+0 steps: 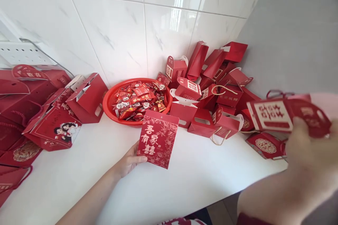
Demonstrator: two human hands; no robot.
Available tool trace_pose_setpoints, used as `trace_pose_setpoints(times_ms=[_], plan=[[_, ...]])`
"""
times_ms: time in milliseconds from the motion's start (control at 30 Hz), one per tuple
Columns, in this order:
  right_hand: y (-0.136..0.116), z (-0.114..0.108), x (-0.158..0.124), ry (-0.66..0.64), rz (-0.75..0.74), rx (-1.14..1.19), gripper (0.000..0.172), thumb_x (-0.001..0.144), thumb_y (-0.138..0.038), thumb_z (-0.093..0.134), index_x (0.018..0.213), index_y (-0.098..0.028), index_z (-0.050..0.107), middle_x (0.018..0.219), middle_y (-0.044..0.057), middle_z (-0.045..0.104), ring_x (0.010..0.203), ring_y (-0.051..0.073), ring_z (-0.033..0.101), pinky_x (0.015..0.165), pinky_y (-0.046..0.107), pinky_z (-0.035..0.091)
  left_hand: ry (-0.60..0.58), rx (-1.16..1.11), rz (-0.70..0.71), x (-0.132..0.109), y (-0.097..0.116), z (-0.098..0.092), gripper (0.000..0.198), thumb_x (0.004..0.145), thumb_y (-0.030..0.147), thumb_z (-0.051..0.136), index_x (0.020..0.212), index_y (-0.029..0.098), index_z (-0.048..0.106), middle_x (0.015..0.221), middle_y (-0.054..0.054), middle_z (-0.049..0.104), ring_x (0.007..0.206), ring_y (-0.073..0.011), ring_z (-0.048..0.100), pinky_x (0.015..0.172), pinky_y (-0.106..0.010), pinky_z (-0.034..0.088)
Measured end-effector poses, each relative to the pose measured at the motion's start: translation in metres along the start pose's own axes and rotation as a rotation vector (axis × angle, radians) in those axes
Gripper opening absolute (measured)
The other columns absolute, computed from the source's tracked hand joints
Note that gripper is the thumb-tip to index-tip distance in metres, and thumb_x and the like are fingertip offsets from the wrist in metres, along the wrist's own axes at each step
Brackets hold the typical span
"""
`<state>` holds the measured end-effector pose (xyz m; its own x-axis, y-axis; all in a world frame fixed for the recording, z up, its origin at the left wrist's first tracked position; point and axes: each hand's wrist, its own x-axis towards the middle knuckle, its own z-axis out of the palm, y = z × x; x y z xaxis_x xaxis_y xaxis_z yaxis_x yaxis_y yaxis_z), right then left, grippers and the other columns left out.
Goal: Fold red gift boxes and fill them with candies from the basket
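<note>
My left hand (132, 160) is closed on the lower left edge of a red gift box (160, 137) with white Chinese lettering and a floral print, held above the white table. At the far right, my right hand (311, 147), blurred, has its thumb on a red candy box (273, 115) with a cream double-happiness panel and a rounded handle flap. That box is lifted on its side above a dark red box with a round cream pattern (265, 146). Behind the left-hand box, a red plastic basket (106, 103) is filled with wrapped candies (139, 98).
Several red boxes (202, 123), some with rope handles, are piled against the tiled wall (111, 31) at the back right. More red boxes (88, 98) crowd the left of the white table (200, 168). A white perforated rack (23, 52) with a cable stands at the upper left.
</note>
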<state>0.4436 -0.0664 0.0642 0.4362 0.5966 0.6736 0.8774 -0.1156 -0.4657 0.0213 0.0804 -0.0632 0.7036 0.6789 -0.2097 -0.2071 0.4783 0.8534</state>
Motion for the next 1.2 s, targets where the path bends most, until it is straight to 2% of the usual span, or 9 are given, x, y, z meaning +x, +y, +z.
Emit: trace_pose_setpoints(times_ms=[200,300,467,633,767,867,967,1100,1200], plan=[[-0.024,0.073,0.138,0.071,-0.051,-0.021,0.030,0.091,-0.046,0.052,0.111,-0.027,0.063,0.090,0.009,0.070,0.093,0.033,0.065,0.085,0.054,0.050,0.013,0.050,0.008,0.000,0.004,0.002,0.064,0.076,0.011,0.076,0.135,0.023,0.055,0.130,-0.012,0.066,0.120,-0.0317,0.062,0.100,-0.042,0.050],[-0.027,0.106,0.158,0.050,-0.119,-0.029,0.035,0.090,-0.038,0.056,0.122,-0.023,0.058,0.113,0.012,0.066,0.107,0.032,0.060,0.095,0.054,0.047,0.042,0.077,0.010,-0.001,0.007,0.004,0.062,0.075,0.012,0.076,0.133,0.022,0.055,0.132,-0.012,0.065,0.120,-0.0324,0.062,0.100,-0.043,0.050],[-0.037,0.133,0.113,0.064,-0.208,0.066,0.028,0.090,-0.027,0.056,0.116,-0.020,0.061,0.117,0.013,0.062,0.113,0.030,0.057,0.099,0.048,0.045,0.059,0.112,0.025,-0.001,0.006,0.001,0.062,0.076,0.015,0.077,0.133,0.021,0.054,0.133,-0.012,0.064,0.120,-0.0318,0.061,0.102,-0.044,0.048],[-0.048,0.129,0.063,-0.070,-0.219,0.159,0.018,0.093,-0.024,0.053,0.104,-0.022,0.067,0.107,0.009,0.068,0.105,0.026,0.062,0.094,0.042,0.049,0.106,0.179,0.008,0.000,0.001,-0.007,0.067,0.069,0.017,0.083,0.129,0.021,0.053,0.130,-0.012,0.065,0.123,-0.0341,0.059,0.103,-0.046,0.047],[-0.065,0.112,0.029,-0.394,-0.192,0.381,0.018,0.097,-0.029,0.053,0.104,-0.024,0.068,0.107,0.007,0.071,0.098,0.024,0.067,0.086,0.039,0.054,0.113,0.305,0.053,0.001,0.005,-0.006,0.071,0.069,0.026,0.085,0.129,0.020,0.049,0.133,-0.015,0.061,0.125,-0.0349,0.057,0.104,-0.047,0.048],[-0.085,0.101,0.007,-0.728,-0.393,0.641,0.017,0.097,-0.030,0.056,0.106,-0.025,0.069,0.119,0.008,0.068,0.113,0.024,0.064,0.094,0.039,0.053,0.057,0.536,0.107,-0.003,0.018,-0.002,0.074,0.072,0.032,0.083,0.133,0.023,0.044,0.140,-0.014,0.053,0.130,-0.0333,0.053,0.107,-0.049,0.045],[-0.104,0.101,-0.007,-0.913,-0.592,0.713,0.021,0.094,-0.028,0.062,0.115,-0.025,0.066,0.131,0.009,0.061,0.124,0.025,0.057,0.103,0.040,0.049,0.065,0.891,0.151,-0.012,0.038,0.008,0.075,0.076,0.039,0.079,0.139,0.024,0.042,0.149,-0.013,0.043,0.139,-0.0325,0.042,0.116,-0.052,0.035],[-0.124,0.115,-0.011,-0.869,-0.631,0.564,0.035,0.095,-0.018,0.057,0.130,-0.023,0.055,0.111,0.009,0.066,0.104,0.023,0.062,0.090,0.039,0.052,0.075,1.163,0.235,-0.025,0.072,0.031,0.069,0.082,0.043,0.072,0.142,0.027,0.043,0.150,-0.010,0.044,0.139,-0.0310,0.042,0.117,-0.048,0.035],[-0.137,0.122,-0.005,-0.806,-0.755,0.491,0.030,0.095,-0.007,0.048,0.115,-0.022,0.064,0.097,0.007,0.065,0.090,0.021,0.059,0.081,0.037,0.049,0.045,1.176,0.206,-0.034,0.100,0.049,0.055,0.088,0.041,0.067,0.138,0.028,0.048,0.142,-0.008,0.054,0.125,-0.0270,0.057,0.106,-0.042,0.048]])
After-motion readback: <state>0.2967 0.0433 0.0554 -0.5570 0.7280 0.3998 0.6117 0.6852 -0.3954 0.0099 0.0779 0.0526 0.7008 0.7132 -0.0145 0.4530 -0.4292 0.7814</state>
